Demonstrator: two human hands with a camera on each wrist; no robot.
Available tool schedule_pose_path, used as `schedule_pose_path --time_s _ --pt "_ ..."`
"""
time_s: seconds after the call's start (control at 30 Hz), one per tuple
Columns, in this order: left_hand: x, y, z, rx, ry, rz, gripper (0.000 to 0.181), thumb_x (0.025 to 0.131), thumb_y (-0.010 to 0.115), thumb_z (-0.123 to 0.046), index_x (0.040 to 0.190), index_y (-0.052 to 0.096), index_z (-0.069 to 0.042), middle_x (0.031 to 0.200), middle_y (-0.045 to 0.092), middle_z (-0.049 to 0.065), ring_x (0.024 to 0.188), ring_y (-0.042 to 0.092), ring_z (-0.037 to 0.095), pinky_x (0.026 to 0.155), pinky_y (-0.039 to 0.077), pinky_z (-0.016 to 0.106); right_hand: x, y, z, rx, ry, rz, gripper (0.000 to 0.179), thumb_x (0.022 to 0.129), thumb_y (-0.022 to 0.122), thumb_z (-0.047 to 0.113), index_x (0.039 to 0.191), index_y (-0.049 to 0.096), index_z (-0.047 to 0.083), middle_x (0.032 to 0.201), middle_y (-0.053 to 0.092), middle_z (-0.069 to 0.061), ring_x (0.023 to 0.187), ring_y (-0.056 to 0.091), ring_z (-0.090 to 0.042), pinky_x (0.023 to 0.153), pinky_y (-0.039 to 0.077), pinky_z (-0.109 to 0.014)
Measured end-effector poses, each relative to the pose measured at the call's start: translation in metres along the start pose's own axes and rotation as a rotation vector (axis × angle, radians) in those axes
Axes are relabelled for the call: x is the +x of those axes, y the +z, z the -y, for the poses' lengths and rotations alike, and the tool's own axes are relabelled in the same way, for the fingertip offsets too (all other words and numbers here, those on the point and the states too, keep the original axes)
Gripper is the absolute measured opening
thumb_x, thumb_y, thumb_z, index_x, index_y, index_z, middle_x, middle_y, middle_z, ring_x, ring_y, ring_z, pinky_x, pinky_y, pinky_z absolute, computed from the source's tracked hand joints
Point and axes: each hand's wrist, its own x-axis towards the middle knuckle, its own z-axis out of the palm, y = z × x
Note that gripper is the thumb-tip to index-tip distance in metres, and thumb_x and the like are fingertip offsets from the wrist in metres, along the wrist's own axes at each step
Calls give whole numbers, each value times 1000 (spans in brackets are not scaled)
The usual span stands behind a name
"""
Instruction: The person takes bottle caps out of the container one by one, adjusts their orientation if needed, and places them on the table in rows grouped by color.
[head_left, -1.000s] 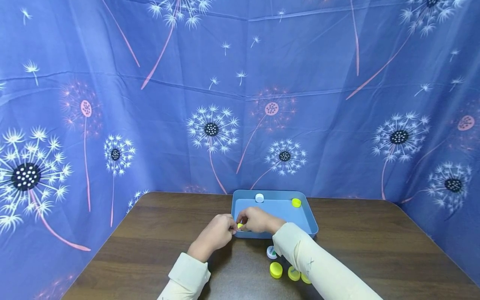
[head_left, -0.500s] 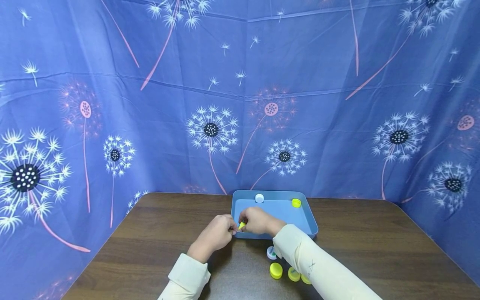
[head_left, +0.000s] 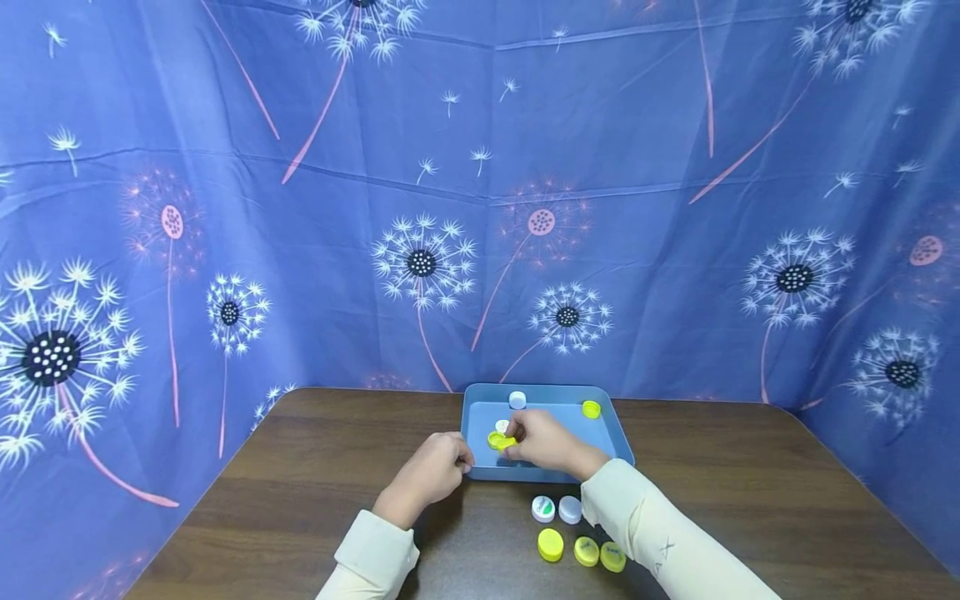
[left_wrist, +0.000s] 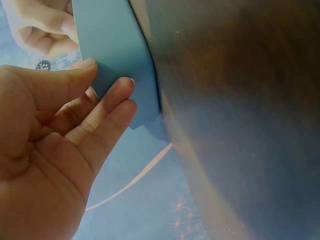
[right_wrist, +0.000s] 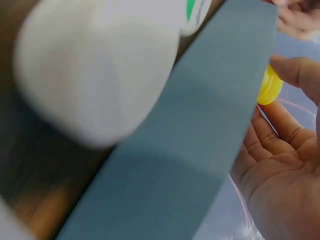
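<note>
A blue tray (head_left: 577, 429) lies at the far edge of the table. My left hand (head_left: 431, 471) holds its near left corner, and in the left wrist view the thumb is at the rim with fingers against the outer wall (left_wrist: 115, 45). Over the left part of the tray, my right hand (head_left: 551, 443) pinches a yellow bottle cap (head_left: 507, 443), its ribbed side showing in the right wrist view (right_wrist: 270, 87). Right beside that cap are another yellow cap (head_left: 495, 438) and a white cap (head_left: 502, 426) in the tray.
Farther back in the tray sit a white cap (head_left: 517, 400) and a yellow cap (head_left: 592, 409). In front of it, on the wooden table (head_left: 300, 500), lie a white cap with green print (head_left: 543, 509), a plain whitish cap (head_left: 570, 510) and three yellow caps (head_left: 550, 545). Dandelion-print cloth (head_left: 337, 333) hangs behind.
My right hand has moved right from the tray's near left corner, carrying the yellow cap. Two caps in the tray and a whitish cap on the table have come into sight. The left hand stays.
</note>
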Motion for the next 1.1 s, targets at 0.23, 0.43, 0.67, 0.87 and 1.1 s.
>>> schedule_pose_path --time_s 0.23,0.43,0.67,0.87,1.1 --pt "-1 1 1 12 -9 -5 15 83 67 7 79 74 -5 80 62 -6 77 59 8 73 54 27 -33 -23 -2 24 37 -38 24 83 78 11 101 64 5 87 64 3 80 59 -14 68 52 -27" --pt "-1 1 1 5 6 -12 16 82 66 9 78 74 -4 79 61 -6 76 58 8 72 54 27 -75 -45 -4 -101 -18 -40 37 85 78 16 119 68 5 103 64 6 90 58 -12 76 52 -31" --pt "-1 1 2 14 -2 -5 15 83 67 7 78 74 -5 79 62 -6 76 58 7 72 54 27 -116 -59 -17 -80 -19 -35 25 84 79 18 107 70 12 96 61 11 85 56 -7 70 51 -29" --pt "-1 1 2 21 1 -12 15 83 68 8 78 74 -5 80 62 -5 76 59 8 72 54 28 -147 -66 -26 22 26 18 22 79 81 14 96 68 18 90 64 8 80 58 -5 64 50 -25" --pt "0 3 0 13 0 -4 14 83 68 7 80 74 -4 81 63 -5 78 60 9 74 55 28 -177 -71 -38 13 9 78 25 73 85 18 92 70 21 83 63 14 75 56 -2 61 47 -24"
